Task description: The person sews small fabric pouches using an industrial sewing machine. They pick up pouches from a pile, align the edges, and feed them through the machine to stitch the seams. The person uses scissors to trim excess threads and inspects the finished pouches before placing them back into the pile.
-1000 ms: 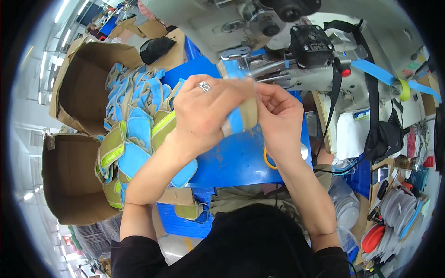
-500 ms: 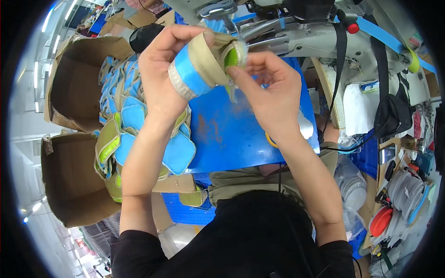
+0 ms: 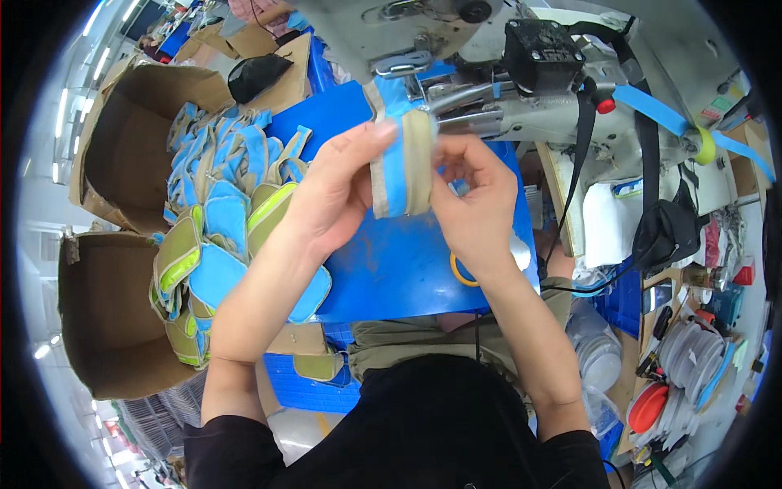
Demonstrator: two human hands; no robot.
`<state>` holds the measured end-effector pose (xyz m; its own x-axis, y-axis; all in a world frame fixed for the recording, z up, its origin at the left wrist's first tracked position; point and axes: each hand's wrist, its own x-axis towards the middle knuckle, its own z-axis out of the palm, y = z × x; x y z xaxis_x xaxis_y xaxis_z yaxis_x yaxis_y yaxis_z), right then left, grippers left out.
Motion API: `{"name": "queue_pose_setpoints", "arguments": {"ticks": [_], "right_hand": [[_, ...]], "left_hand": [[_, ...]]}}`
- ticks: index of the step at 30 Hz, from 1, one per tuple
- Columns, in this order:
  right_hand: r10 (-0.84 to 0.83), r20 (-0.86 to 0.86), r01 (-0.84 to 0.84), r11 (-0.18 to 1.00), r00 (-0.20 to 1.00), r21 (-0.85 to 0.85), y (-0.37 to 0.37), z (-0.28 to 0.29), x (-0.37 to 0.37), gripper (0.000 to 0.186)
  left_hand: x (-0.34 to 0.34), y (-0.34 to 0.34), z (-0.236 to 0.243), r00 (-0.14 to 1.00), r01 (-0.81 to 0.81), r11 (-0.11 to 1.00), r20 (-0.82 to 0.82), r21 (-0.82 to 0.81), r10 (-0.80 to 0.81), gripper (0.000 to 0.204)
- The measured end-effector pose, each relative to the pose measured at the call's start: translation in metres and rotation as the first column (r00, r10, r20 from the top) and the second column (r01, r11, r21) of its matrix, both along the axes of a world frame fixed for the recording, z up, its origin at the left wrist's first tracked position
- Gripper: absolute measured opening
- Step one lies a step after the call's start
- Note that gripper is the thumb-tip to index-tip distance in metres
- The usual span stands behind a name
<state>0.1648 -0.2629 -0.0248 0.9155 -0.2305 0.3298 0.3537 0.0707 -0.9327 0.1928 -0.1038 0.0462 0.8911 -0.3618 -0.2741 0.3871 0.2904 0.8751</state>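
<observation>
A beige-and-blue fabric band [image 3: 396, 181], curved into a loop, hangs above the blue work surface [image 3: 379, 281] just below the head of a sewing machine [image 3: 481, 61]. My left hand [image 3: 332, 186] grips its left side, with the thumb over the top. On the other side my right hand [image 3: 481, 196] has its curled fingers and thumb at the band's right edge, which is slightly blurred. The band's upper end reaches the metal parts under the machine head. Its inner side is mostly turned away.
Blue-and-beige strips [image 3: 236, 151] and blue-and-green fabric pads [image 3: 218, 273] are heaped at left, beside two cardboard boxes [image 3: 122, 204]. A yellow scissor-like handle [image 3: 461, 273] lies near my right wrist. Blue tape [image 3: 652, 110] and black straps [image 3: 583, 151] hang by the machine.
Both hands have turned the band more upright, so its blue stripe runs vertically. The green inside that showed before is now hidden. The whole view has shifted slightly.
</observation>
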Motion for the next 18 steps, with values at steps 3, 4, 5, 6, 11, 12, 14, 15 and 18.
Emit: {"name": "queue_pose_setpoints", "arguments": {"ticks": [3, 4, 5, 6, 11, 12, 14, 15, 18], "right_hand": [[0.003, 0.026, -0.003, 1.000, 1.000, 0.023, 0.001, -0.004, 0.001, 0.018], [-0.002, 0.037, 0.001, 0.999, 0.999, 0.033, 0.001, -0.005, 0.001, 0.018], [-0.007, 0.049, 0.005, 0.999, 0.999, 0.044, 0.001, -0.006, 0.001, 0.017], [0.000, 0.043, -0.002, 0.999, 0.999, 0.055, 0.002, -0.006, 0.001, 0.017], [-0.001, 0.037, -0.002, 0.996, 0.999, 0.093, 0.004, -0.001, -0.001, 0.015], [-0.006, 0.026, 0.004, 0.996, 1.000, 0.092, 0.003, -0.001, -0.003, 0.015], [-0.020, -0.001, 0.020, 0.995, 1.000, 0.102, 0.004, -0.001, -0.006, 0.015], [-0.025, -0.001, 0.025, 0.994, 1.000, 0.111, 0.004, 0.002, -0.003, 0.014], [-0.027, -0.039, 0.034, 0.985, 0.999, 0.167, 0.006, 0.008, 0.000, 0.014]], "left_hand": [[0.006, -0.009, -0.010, 0.996, -0.036, 0.992, 0.089, 0.122, 0.025, 0.032], [0.006, -0.011, -0.009, 0.994, -0.041, 0.991, 0.111, 0.131, 0.026, 0.031], [0.006, -0.013, -0.007, 0.991, -0.047, 0.989, 0.132, 0.140, 0.028, 0.030], [0.006, -0.014, -0.006, 0.988, -0.053, 0.987, 0.155, 0.150, 0.029, 0.029], [0.004, -0.014, -0.003, 0.980, -0.075, 0.977, 0.195, 0.201, 0.035, 0.023], [0.005, -0.015, -0.002, 0.981, -0.072, 0.975, 0.192, 0.210, 0.031, 0.022], [0.004, -0.019, -0.002, 0.976, -0.108, 0.970, 0.209, 0.218, 0.062, 0.020], [0.006, -0.019, -0.001, 0.973, -0.125, 0.967, 0.217, 0.221, 0.076, 0.020], [0.011, -0.019, 0.000, 0.966, -0.116, 0.959, 0.253, 0.257, 0.049, 0.019]]}}
